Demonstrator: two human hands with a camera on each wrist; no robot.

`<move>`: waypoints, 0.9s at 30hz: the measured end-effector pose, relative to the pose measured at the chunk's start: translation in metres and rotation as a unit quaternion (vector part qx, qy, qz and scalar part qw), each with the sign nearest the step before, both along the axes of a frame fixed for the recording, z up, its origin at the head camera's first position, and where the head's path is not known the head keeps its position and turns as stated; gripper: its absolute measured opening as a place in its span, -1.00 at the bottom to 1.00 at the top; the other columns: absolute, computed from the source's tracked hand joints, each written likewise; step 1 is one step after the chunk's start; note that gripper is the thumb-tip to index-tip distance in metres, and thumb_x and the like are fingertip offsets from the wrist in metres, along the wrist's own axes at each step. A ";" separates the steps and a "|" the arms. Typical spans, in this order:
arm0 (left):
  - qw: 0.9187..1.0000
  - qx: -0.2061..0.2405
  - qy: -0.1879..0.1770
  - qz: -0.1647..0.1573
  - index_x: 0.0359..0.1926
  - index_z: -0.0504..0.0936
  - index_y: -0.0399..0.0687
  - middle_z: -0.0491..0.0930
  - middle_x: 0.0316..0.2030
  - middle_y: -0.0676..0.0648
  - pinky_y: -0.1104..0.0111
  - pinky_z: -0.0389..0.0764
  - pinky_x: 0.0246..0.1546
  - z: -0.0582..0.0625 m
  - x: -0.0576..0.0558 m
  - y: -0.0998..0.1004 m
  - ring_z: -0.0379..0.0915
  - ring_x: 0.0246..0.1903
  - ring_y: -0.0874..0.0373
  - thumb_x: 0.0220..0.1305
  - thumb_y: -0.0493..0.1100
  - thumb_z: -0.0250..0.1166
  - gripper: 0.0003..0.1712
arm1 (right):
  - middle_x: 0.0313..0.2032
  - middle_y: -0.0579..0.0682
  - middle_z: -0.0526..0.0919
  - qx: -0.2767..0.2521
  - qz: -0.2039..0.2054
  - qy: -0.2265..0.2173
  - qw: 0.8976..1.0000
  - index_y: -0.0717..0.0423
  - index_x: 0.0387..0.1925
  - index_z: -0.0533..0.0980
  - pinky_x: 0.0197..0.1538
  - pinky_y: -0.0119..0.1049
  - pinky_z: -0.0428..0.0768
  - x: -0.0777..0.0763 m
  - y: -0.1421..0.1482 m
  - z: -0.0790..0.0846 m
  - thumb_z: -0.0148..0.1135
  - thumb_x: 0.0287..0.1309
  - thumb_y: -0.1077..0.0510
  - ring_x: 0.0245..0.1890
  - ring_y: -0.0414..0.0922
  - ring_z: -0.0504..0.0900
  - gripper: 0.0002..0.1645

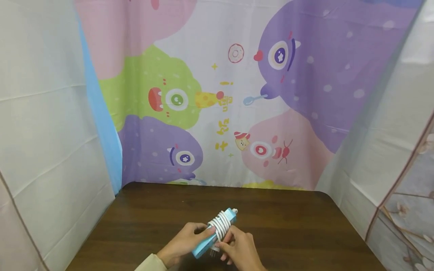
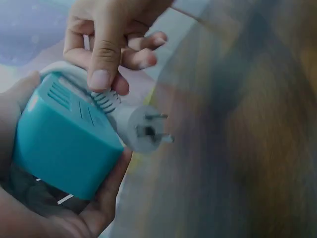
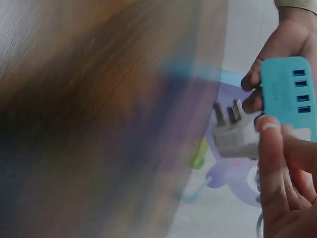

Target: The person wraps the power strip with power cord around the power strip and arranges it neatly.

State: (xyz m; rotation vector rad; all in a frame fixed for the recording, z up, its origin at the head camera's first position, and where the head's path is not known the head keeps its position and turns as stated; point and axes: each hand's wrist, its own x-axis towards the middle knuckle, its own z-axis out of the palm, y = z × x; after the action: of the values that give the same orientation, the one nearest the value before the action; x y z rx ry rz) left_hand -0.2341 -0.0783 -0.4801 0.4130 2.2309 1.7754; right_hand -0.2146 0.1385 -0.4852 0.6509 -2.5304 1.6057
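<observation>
A light-blue power strip [image 1: 203,246] is held at a slant over the table, its lower end toward the left. Several turns of white cord [image 1: 221,224] wrap round its upper half. My left hand [image 1: 185,241] grips the strip from the left, thumb over its face. At the cord's end, the white three-pin plug [image 2: 141,130] sticks out beside the strip. My right hand [image 1: 241,246] pinches the cord close to the ribbed neck of the plug. Several USB ports [image 3: 302,91] show on the strip's face in the right wrist view.
A dark brown wooden table [image 1: 152,210] spreads beneath both hands. Behind it hangs a curtain [image 1: 217,169] printed with cartoon monsters, and pale cloth panels [image 1: 47,113] close in the sides.
</observation>
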 end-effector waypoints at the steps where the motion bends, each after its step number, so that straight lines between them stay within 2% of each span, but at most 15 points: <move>1: 1.000 -0.018 0.022 0.003 0.14 0.63 -0.33 0.69 -0.14 -0.09 0.23 0.63 -0.22 0.000 -0.001 0.001 0.61 -0.23 0.07 0.45 0.21 0.26 -0.35 | -0.59 -0.03 0.70 -0.014 0.004 -0.023 1.000 0.13 -0.42 0.46 -0.64 -0.22 0.63 -0.001 0.000 -0.001 0.51 0.16 0.22 -0.66 -0.04 0.71 -0.69; 3: 0.996 -0.057 0.069 0.011 0.16 0.62 -0.33 0.69 -0.14 -0.06 0.23 0.63 -0.24 0.000 -0.003 0.003 0.60 -0.24 0.10 0.43 0.20 0.30 -0.34 | -0.51 0.06 0.73 -0.044 0.017 -0.077 0.996 0.17 -0.39 0.46 -0.57 -0.19 0.67 -0.002 0.001 -0.003 0.48 0.20 0.25 -0.55 0.08 0.75 -0.72; 5: 0.988 -0.097 0.116 0.018 0.15 0.62 -0.33 0.71 -0.14 -0.06 0.22 0.64 -0.25 -0.001 -0.005 0.004 0.61 -0.25 0.12 0.39 0.20 0.33 -0.34 | -0.45 0.12 0.74 -0.081 0.036 -0.143 0.986 0.20 -0.35 0.46 -0.49 -0.20 0.69 -0.004 0.002 -0.004 0.42 0.26 0.23 -0.46 0.11 0.78 -0.74; 7: 0.977 -0.140 0.160 0.027 0.14 0.64 -0.30 0.72 -0.13 -0.07 0.21 0.65 -0.26 -0.003 -0.007 0.006 0.62 -0.24 0.13 0.35 0.22 0.36 -0.33 | -0.38 0.16 0.74 -0.121 0.059 -0.217 0.967 0.21 -0.32 0.45 -0.43 -0.25 0.71 -0.006 0.005 -0.007 0.36 0.33 0.18 -0.39 0.07 0.79 -0.75; 9: 0.965 -0.179 0.188 0.031 0.14 0.65 -0.27 0.72 -0.07 -0.08 0.22 0.64 -0.24 -0.006 -0.008 0.007 0.62 -0.20 0.15 0.32 0.26 0.37 -0.30 | -0.28 0.18 0.73 -0.159 0.078 -0.284 0.942 0.26 -0.23 0.48 -0.37 -0.30 0.70 -0.008 0.009 -0.010 0.30 0.38 0.14 -0.34 0.00 0.79 -0.76; 11: 0.954 -0.213 0.210 0.031 0.15 0.66 -0.24 0.71 -0.05 -0.07 0.25 0.61 -0.25 -0.011 -0.008 0.008 0.59 -0.20 0.18 0.29 0.30 0.38 -0.26 | -0.15 0.20 0.71 -0.186 0.085 -0.340 0.918 0.31 -0.11 0.51 -0.33 -0.34 0.69 -0.010 0.013 -0.013 0.27 0.40 0.08 -0.32 -0.08 0.77 -0.68; 13: 0.944 -0.237 0.229 0.030 0.16 0.66 -0.23 0.70 -0.07 -0.05 0.31 0.57 -0.29 -0.015 -0.009 0.009 0.54 -0.23 0.23 0.26 0.33 0.39 -0.24 | -0.03 0.20 0.68 -0.198 0.085 -0.374 0.902 0.34 0.03 0.52 -0.31 -0.36 0.68 -0.011 0.016 -0.016 0.26 0.40 0.02 -0.31 -0.13 0.76 -0.57; 15: 0.936 -0.249 0.247 0.029 0.16 0.66 -0.22 0.69 -0.12 -0.01 0.36 0.52 -0.34 -0.019 -0.009 0.010 0.48 -0.28 0.28 0.25 0.34 0.39 -0.23 | 0.05 0.20 0.65 -0.205 0.084 -0.390 0.894 0.35 0.14 0.50 -0.29 -0.38 0.67 -0.011 0.019 -0.018 0.27 0.40 -0.01 -0.30 -0.15 0.75 -0.47; 18: 0.927 -0.257 0.271 0.029 0.14 0.67 -0.23 0.66 -0.18 0.03 0.40 0.45 -0.40 -0.023 -0.009 0.013 0.40 -0.34 0.32 0.26 0.34 0.38 -0.23 | 0.09 0.21 0.62 -0.209 0.083 -0.397 0.890 0.33 0.17 0.49 -0.30 -0.40 0.66 -0.011 0.022 -0.021 0.30 0.39 -0.04 -0.31 -0.17 0.75 -0.43; 21: 0.921 -0.267 0.281 0.030 0.14 0.67 -0.20 0.62 -0.23 0.07 0.41 0.41 -0.43 -0.026 -0.008 0.016 0.35 -0.36 0.33 0.27 0.36 0.36 -0.24 | 0.08 0.20 0.62 -0.203 0.085 -0.393 0.893 0.33 0.15 0.50 -0.33 -0.42 0.65 -0.011 0.025 -0.021 0.29 0.39 -0.03 -0.35 -0.18 0.74 -0.45; 24: 0.918 -0.281 0.278 0.031 0.17 0.66 -0.16 0.60 -0.24 0.09 0.41 0.39 -0.44 -0.029 -0.006 0.019 0.32 -0.37 0.31 0.27 0.39 0.33 -0.23 | 0.02 0.19 0.68 -0.169 0.096 -0.385 0.902 0.36 0.15 0.53 -0.42 -0.46 0.61 -0.011 0.030 -0.020 0.24 0.41 -0.03 -0.43 -0.23 0.71 -0.46; 27: 0.912 -0.301 0.278 0.027 0.21 0.64 -0.13 0.64 -0.16 0.04 0.39 0.43 -0.43 -0.033 -0.004 0.022 0.38 -0.31 0.28 0.25 0.42 0.32 -0.19 | -0.12 0.21 0.75 -0.106 0.107 -0.372 0.916 0.37 0.09 0.59 -0.46 -0.47 0.57 -0.013 0.037 -0.020 0.23 0.43 -0.03 -0.51 -0.27 0.66 -0.48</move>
State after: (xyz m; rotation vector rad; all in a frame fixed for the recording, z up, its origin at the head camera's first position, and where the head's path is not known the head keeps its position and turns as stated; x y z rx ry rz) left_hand -0.2378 -0.0566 -0.5133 0.7860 3.0376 0.9534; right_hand -0.2271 0.1754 -0.5053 0.3310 -2.7301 2.5680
